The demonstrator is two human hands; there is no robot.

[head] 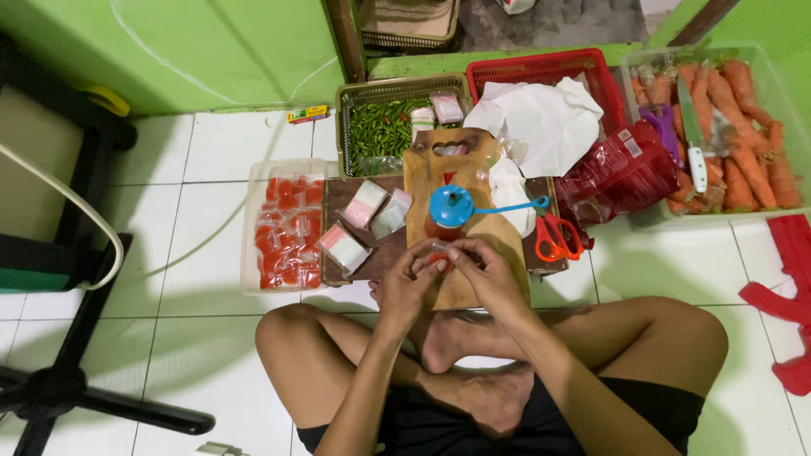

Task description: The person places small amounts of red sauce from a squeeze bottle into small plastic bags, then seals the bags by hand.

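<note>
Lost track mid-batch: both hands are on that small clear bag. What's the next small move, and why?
Probably pinch the small clear bag shut along its top: left hand and right hand both grip it, red filling shows inside, and finished red packets fill the clear tray.

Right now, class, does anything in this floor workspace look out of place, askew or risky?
Nothing is spilled or broken. One oddity: a knife lies loose on the carrots in the clear tub, rather than on the cutting board. Both hands, left hand and right hand, pinch a small clear bag.

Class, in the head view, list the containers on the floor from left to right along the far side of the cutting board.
Clear plastic tub of small red packets → olive basket of green chillies → red plastic basket holding white paper → clear tub of orange carrots.
</note>
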